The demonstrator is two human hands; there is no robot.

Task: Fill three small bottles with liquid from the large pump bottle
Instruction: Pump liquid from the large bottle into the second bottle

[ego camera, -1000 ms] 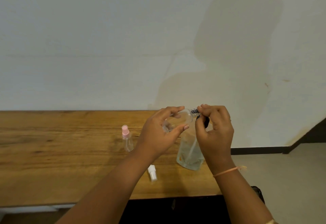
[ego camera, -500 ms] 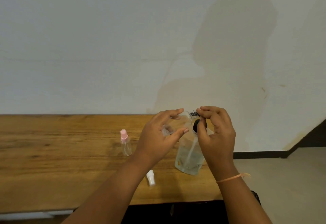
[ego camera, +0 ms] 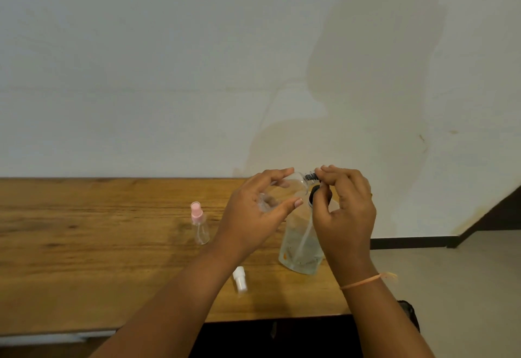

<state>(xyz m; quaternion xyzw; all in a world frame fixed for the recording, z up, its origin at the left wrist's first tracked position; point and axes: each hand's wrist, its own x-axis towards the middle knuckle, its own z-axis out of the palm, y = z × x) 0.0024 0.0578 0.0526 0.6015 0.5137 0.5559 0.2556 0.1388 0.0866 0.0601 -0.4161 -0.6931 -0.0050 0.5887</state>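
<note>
**A:** Left hand?
**B:** Left hand [ego camera: 251, 216] holds the small clear bottle [ego camera: 284, 190]. Fingers are curled over the top and the thumb is underneath. The bottle is off the table and tilted, with its neck pointing at the right fingertips.

**A:** Right?
**B:** Right hand [ego camera: 345, 216] has its thumb and forefinger tips pinched narrow on a dark ribbed piece [ego camera: 310, 176] at that neck. Can't tell if it's cap or thread. The other fingers are loosely curled.

**A:** Source bottle?
**B:** Large pump bottle [ego camera: 300, 247] is upright on the wooden table [ego camera: 84, 245], below the right fingers and partly hidden by the right palm. Its black top [ego camera: 313, 195] is just under the pinch. There's liquid in the lower part and the dip tube is visible.

**A:** Others?
**B:** Pink-capped bottle [ego camera: 199, 226] is upright, left of the left knuckles and apart from them. White spray cap [ego camera: 240, 280] lies on its side below the left wrist. I can't make out a bottle body on it. Orange band [ego camera: 362, 282] on the right wrist.
</note>
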